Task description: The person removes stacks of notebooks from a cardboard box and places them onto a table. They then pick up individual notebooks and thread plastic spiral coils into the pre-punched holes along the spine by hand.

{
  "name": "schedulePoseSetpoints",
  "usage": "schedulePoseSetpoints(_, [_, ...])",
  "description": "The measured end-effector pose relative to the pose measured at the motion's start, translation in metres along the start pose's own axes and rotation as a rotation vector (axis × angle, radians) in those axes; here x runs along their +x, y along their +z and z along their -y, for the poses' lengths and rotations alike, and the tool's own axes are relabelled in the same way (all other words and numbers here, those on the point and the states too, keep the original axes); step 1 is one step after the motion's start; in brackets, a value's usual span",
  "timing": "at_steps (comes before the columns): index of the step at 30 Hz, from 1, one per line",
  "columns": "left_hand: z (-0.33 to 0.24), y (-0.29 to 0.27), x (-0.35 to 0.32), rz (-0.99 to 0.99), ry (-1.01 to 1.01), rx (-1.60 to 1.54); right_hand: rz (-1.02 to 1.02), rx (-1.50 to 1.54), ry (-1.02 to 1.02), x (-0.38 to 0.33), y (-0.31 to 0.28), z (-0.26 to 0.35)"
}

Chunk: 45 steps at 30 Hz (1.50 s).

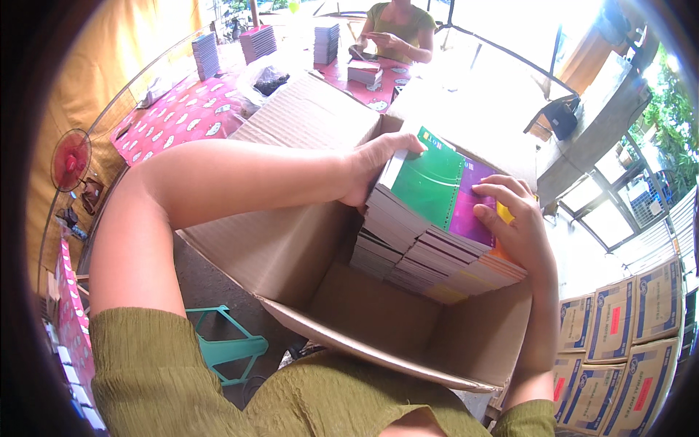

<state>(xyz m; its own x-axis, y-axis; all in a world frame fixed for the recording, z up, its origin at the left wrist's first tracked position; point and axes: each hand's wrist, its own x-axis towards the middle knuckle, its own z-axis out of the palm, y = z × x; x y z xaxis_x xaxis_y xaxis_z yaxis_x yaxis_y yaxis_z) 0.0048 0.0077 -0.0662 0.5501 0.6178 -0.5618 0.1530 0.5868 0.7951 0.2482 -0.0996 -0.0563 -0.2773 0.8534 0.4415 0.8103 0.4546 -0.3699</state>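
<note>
An opened cardboard box [342,328] stands in front of me, partly filled with stacked spiral notebooks. A green notebook [429,178] lies on top of the stacks, with a purple notebook [473,207] beside it and yellow-orange ones at the right end. My left hand [375,164] is closed on the far left end of the notebooks, its thumb over the green cover's edge. At the right end, my right hand [513,215] curls around the notebooks, thumb and fingertips on the purple cover. The undersides of the stacks and some of my fingers are hidden.
Beyond the box, a pink patterned table [178,120] bears notebook stacks [258,44] and a plastic bag [263,80]. A person [404,33] sits there. A teal stool [231,346] stands at lower left, a red fan [71,160] at left, stacked cartons [611,320] at right.
</note>
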Motion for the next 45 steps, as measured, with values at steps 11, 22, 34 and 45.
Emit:
schedulePoseSetpoints(11, [-0.038,-0.005,-0.08,-0.026,0.272,-0.249,-0.016,-0.014,0.007,0.001,0.002,-0.002])
schedulePoseSetpoints(22, [-0.001,-0.183,-0.274,0.171,0.989,-0.371,-0.009,-0.029,0.01,-0.001,0.001,0.008])
schedulePoseSetpoints(34, [0.08,-0.409,-0.105,-0.596,0.955,-0.884,0.052,-0.108,0.004,0.005,0.004,0.005])
schedulePoseSetpoints(45, [0.123,-0.533,0.046,-0.83,0.833,-0.986,0.074,-0.101,0.054,0.012,0.006,0.014])
